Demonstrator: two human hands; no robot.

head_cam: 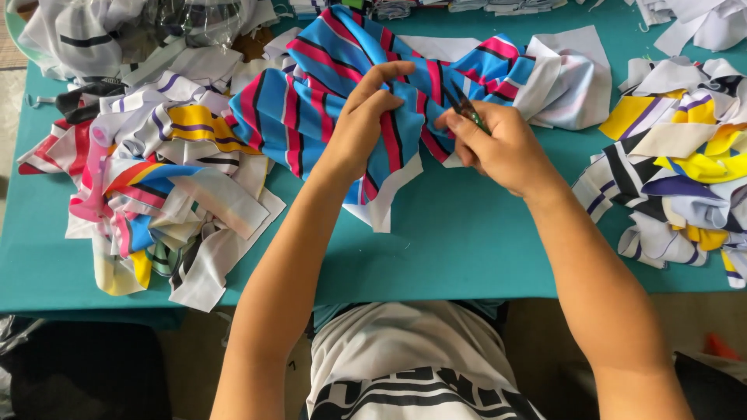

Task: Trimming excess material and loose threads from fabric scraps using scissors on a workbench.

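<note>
L hand [366,117] pinches blue striped knit fabric piece [311,101]; R hand [498,148] clamped on small thread snips [465,109] — blades point up-left into the bunched fold between the hands.

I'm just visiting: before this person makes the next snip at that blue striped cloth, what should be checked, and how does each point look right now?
1. Left hand grips the blue striped cloth: ok.
2. Right hand holds the small snips: ok.
3. Blades clear of the left fingers: cannot tell, they are close.
4. Blades open or shut: cannot tell.
5. Scrap piles clear of the hands: ok.
</note>
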